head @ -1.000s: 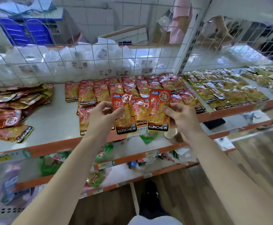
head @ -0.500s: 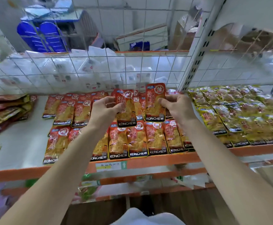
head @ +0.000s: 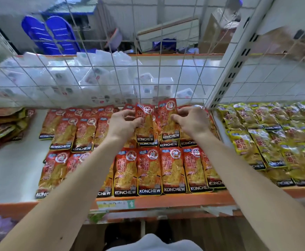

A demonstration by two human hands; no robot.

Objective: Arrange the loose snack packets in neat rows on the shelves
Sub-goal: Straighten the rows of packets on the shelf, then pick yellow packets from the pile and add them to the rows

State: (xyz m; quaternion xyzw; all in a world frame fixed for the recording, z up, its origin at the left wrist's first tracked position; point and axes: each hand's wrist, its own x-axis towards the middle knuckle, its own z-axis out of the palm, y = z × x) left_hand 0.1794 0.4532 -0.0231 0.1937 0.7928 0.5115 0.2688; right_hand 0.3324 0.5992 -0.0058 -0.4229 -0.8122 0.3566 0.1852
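Nearest: orange shelf lip, with the front row of red packets lying flat just behind it, labels toward the lip.

Farther in: left hand pinching one red packet by its left edge, right hand pinching a second packet by its right edge. Both packets side by side, nearly touching, held over the back row.

Against a second ago: carried from above the lip to the rear of the shelf, tops now close to the wire grid.

Judged: placing step nearly done, two more places in the back row filled on release.

Room: grid close behind, slotted upright and yellow packets just to the right. Bare shelf open at left, loose pile beyond it not yet sorted.
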